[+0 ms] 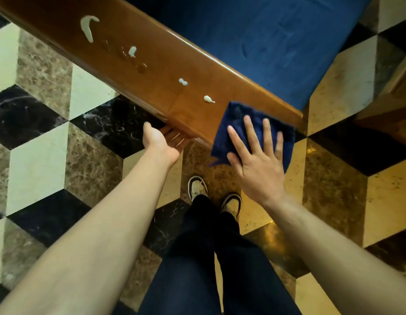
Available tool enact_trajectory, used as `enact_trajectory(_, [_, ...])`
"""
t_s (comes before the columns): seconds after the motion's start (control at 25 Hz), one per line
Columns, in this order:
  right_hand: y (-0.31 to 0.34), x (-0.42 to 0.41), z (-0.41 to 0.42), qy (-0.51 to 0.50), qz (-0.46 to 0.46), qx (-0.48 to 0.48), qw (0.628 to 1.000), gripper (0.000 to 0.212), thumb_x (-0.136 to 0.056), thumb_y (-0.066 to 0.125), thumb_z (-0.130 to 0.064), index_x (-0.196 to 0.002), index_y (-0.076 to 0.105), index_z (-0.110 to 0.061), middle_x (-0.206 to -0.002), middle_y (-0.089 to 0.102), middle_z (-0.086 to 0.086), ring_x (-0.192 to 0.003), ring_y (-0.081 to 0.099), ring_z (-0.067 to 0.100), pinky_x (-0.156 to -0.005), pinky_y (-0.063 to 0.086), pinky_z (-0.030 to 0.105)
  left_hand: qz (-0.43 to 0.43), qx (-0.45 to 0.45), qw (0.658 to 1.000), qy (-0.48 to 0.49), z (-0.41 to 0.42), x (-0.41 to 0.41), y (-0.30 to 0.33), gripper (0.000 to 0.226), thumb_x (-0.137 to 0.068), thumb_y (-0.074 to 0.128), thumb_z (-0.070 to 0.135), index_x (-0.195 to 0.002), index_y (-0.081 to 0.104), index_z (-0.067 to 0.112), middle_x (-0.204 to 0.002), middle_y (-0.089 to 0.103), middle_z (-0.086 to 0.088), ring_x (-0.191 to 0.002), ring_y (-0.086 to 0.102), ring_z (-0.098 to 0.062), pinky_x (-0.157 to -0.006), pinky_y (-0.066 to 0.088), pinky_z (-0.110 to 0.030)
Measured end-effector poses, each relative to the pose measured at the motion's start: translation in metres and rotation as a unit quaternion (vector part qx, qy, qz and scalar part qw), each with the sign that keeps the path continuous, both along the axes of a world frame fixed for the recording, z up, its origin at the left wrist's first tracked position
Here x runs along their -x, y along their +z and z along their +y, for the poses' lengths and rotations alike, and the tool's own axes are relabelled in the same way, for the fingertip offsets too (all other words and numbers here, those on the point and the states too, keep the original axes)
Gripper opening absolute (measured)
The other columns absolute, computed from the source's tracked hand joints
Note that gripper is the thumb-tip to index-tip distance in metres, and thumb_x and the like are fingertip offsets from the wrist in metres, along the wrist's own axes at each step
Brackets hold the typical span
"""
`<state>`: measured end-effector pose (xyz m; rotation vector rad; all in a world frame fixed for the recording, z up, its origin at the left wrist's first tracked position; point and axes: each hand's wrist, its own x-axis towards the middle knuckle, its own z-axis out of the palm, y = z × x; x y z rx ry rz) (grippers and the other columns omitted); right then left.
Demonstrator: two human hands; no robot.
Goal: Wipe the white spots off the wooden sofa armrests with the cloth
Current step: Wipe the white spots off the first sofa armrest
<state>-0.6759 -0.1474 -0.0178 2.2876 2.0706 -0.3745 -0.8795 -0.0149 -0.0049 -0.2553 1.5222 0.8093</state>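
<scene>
A glossy wooden sofa armrest (pixel 156 71) runs diagonally from upper left to the middle right. Several white spots lie on it: a long curved smear (pixel 88 27) near the far end, a drop (pixel 132 51), a blob (pixel 183 82) and one (pixel 208 99) close to the cloth. A dark blue cloth (pixel 236 123) lies over the armrest's near end. My right hand (pixel 257 155) presses flat on the cloth, fingers spread. My left hand (pixel 162 140) reaches under the armrest's outer edge, its fingers partly hidden beneath the wood.
The blue sofa seat cushion (pixel 277 42) lies beyond the armrest. The floor (pixel 38 155) is patterned in cream, brown and black marble tiles. My legs and shoes (pixel 198 187) stand just below the armrest's near end. Wooden furniture (pixel 395 98) stands at the right edge.
</scene>
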Motion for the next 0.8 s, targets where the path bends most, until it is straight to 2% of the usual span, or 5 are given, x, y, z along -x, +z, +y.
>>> enact_trajectory(0.12, [0.004, -0.02, -0.038, -0.048, 0.053, 0.05, 0.996, 0.08, -0.099, 0.034, -0.064, -0.163, 0.002, -0.028, -0.172, -0.006, -0.008, -0.156, -0.018, 0.024, -0.126, 0.003, 0.058, -0.036, -0.006, 0.999, 0.01, -0.008, -0.009, -0.004, 0.069, -0.101, 0.032, 0.061, -0.124, 0.063, 0.004, -0.121, 0.07, -0.023, -0.109, 0.068, -0.042, -0.098, 0.054, -0.057])
enact_trajectory(0.24, [0.008, -0.034, -0.007, -0.121, 0.11, 0.054, 0.985, 0.082, -0.098, 0.033, -0.07, -0.162, 0.0, -0.032, -0.171, -0.01, -0.013, -0.155, -0.023, 0.019, -0.125, -0.009, 0.049, -0.048, -0.012, 0.999, 0.007, -0.009, -0.01, -0.007, 0.064, -0.102, 0.037, 0.057, -0.122, 0.063, 0.003, -0.12, 0.07, -0.024, -0.107, 0.068, -0.041, -0.083, 0.059, -0.053])
enact_trajectory(0.44, [0.014, -0.07, 0.109, -0.22, 0.091, 0.095, 0.967, 0.074, -0.09, 0.022, -0.08, -0.143, 0.045, -0.034, -0.149, 0.048, 0.004, -0.135, 0.039, 0.04, -0.113, 0.034, 0.054, -0.061, -0.026, 0.998, -0.024, -0.007, -0.001, -0.013, 0.063, -0.102, 0.037, 0.057, -0.122, 0.062, 0.003, -0.12, 0.069, -0.025, -0.106, 0.069, -0.041, -0.079, 0.059, -0.053])
enact_trajectory(0.56, [0.018, -0.073, 0.168, -0.208, 0.122, 0.204, 0.949, 0.073, -0.096, 0.012, -0.071, -0.128, 0.06, -0.025, -0.142, 0.058, 0.012, -0.132, 0.049, 0.038, -0.11, 0.038, 0.054, -0.072, -0.017, 0.997, -0.027, -0.003, 0.004, -0.019, 0.064, -0.101, 0.038, 0.058, -0.124, 0.061, 0.004, -0.121, 0.069, -0.026, -0.106, 0.069, -0.042, -0.085, 0.059, -0.055])
enact_trajectory(0.8, [0.014, 0.005, 0.185, -0.088, 0.124, 0.1, 0.983, 0.053, -0.102, 0.021, -0.055, -0.153, 0.029, -0.043, -0.162, 0.036, -0.002, -0.146, 0.034, 0.034, -0.113, 0.022, 0.058, -0.052, -0.047, 0.997, -0.024, 0.019, 0.022, -0.025, 0.061, -0.094, 0.045, 0.063, -0.127, 0.062, 0.015, -0.121, 0.07, -0.021, -0.106, 0.07, -0.042, -0.084, 0.058, -0.06])
